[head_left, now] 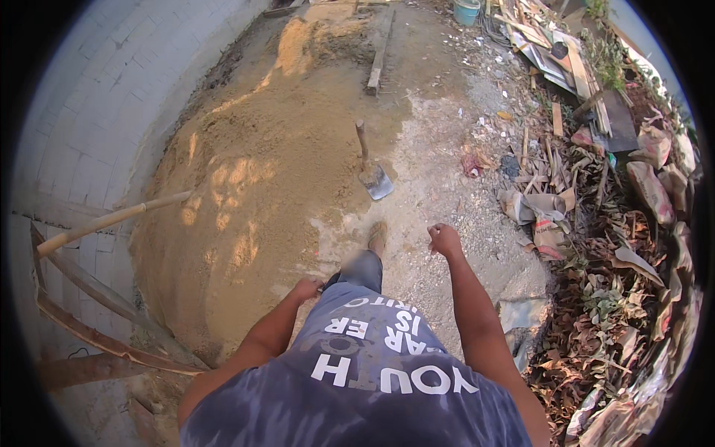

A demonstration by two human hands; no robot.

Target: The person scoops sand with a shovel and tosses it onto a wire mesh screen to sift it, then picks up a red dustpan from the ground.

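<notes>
Outdoor building site, bare dirt and gravel ground (pixel 439 186) seen from above. Big sand pile (pixel 246 194) fills the left-centre, banked against a grey block wall (pixel 97 112) on the left. Bamboo pole (pixel 112 220) and rough timber props (pixel 97 335) lean at the near left by the wall.

Shovel (pixel 370 167) stands stuck at the right edge of the sand pile, wooden handle tilted up and away, metal blade down on the ground. It is ahead of the person, apart from both hands, touched by neither.

Left hand (pixel 305 289) hangs low by the hip, fingers curled in loosely, holding nothing. Right hand (pixel 445 240) is raised out forward, clenched into a loose fist, also holding nothing; it is the nearer of the two to the shovel but well apart from it. One foot (pixel 377 237) is stepped forward on the dirt between the hands, near the sand edge.

Wooden plank (pixel 377 56) lies on the ground at the far end of the pile. Blue bucket (pixel 467 11) sits at the far edge. Scrap boards (pixel 566 67) are heaped far right. Crumpled sacks (pixel 540 216) and dry leaves (pixel 603 298) litter the right side, running near to far.
</notes>
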